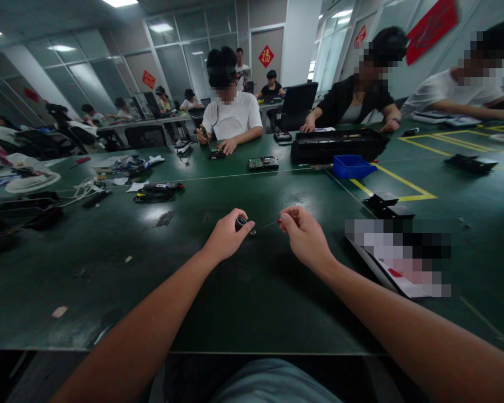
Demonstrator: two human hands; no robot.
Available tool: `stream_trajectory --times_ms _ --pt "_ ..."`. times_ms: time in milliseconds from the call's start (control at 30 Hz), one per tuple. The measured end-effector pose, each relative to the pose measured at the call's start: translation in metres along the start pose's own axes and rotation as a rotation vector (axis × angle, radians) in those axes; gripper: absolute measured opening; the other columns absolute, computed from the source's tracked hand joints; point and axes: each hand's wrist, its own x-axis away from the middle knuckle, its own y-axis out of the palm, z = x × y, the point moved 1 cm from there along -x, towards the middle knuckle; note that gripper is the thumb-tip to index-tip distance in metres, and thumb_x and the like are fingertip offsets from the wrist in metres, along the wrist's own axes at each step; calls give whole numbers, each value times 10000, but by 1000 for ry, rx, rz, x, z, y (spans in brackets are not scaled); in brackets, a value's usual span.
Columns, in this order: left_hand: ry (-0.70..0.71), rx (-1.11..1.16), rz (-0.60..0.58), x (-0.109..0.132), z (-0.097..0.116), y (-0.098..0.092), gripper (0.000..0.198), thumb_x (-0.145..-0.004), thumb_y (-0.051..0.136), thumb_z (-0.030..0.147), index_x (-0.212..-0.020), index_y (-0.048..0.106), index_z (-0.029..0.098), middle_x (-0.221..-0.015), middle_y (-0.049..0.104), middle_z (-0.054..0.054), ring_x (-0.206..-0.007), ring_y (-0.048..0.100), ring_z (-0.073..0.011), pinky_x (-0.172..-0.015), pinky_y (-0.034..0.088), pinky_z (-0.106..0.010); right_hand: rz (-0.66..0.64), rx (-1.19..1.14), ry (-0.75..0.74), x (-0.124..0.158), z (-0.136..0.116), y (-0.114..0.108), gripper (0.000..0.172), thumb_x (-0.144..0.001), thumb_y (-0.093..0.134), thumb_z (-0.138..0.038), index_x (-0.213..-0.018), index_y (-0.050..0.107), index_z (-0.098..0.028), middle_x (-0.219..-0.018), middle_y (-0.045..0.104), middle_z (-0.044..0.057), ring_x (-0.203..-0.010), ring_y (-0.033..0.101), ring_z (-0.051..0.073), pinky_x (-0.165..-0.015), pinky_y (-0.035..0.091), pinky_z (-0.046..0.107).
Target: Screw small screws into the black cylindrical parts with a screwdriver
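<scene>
My left hand [229, 235] is closed around a small black round part [241, 223] with a ring-shaped end; its exact kind is hidden by my fingers. A small metallic end [252, 232] shows just beyond the thumb. In my right hand [306, 234], the fingers are wrapped round the handle of a thin screwdriver [269, 225] with a red bit near the fingertips. Its slim shaft points left toward the metallic end; whether the tip touches it I cannot tell. Both hands are raised slightly over the green table [252, 302].
A booklet-like item [378, 271], partly blurred out, lies right of my right forearm. Black parts [388, 207], a blue bin [353, 167] and a long black housing [338, 145] stand farther right. Ahead lies a circuit-board device [263, 163]; a cabled tool [159, 192] lies left. Co-workers sit opposite.
</scene>
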Motion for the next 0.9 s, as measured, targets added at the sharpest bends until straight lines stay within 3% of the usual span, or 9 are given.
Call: stream_trajectory --times_ms 100,200,400,533,733,900 --pt "77 -63 -22 0 1 1 150 -933 578 303 -1014 648 199 -1011 683 -61 -953 628 -224 -881 489 -367 0 -5 3 0 0 0 208 -964 505 -414 -968 608 -234 -860 669 31 -800 629 206 -762 475 377" --pt "110 -132 -75 0 -1 3 189 -951 514 249 -1006 689 205 -1042 679 -66 -978 630 -226 -904 493 -379 -6 0 5 1 -2 -1 204 -964 504 -411 -968 609 -236 -867 673 36 -809 630 209 -772 474 380" --pt "106 -383 -206 2 -2 12 331 -963 542 404 -1223 698 272 -1061 655 -79 -955 634 -260 -782 510 -365 -2 -23 -6 1 -3 0 200 -956 506 -411 -953 604 -237 -859 667 30 -809 634 208 -789 481 386" --pt "135 -492 -220 1 4 15 292 -975 523 374 -1146 730 259 -1039 661 -92 -948 639 -271 -732 499 -344 1 -16 -8 1 -4 0 194 -953 508 -407 -946 603 -238 -849 663 27 -797 630 208 -777 479 386" --pt "7 -432 -201 -5 -5 4 270 -946 535 382 -973 752 224 -933 712 -92 -829 651 -247 -730 496 -338 4 -1 -14 0 -4 0 201 -960 505 -409 -956 603 -235 -849 671 32 -793 629 208 -771 473 381" --pt "-149 -71 -224 -13 -19 -15 235 -911 566 354 -917 738 194 -878 730 -79 -699 628 -191 -646 469 -298 -27 -12 -2 0 -2 -1 226 -968 499 -431 -974 609 -234 -863 672 37 -808 638 213 -763 479 377"
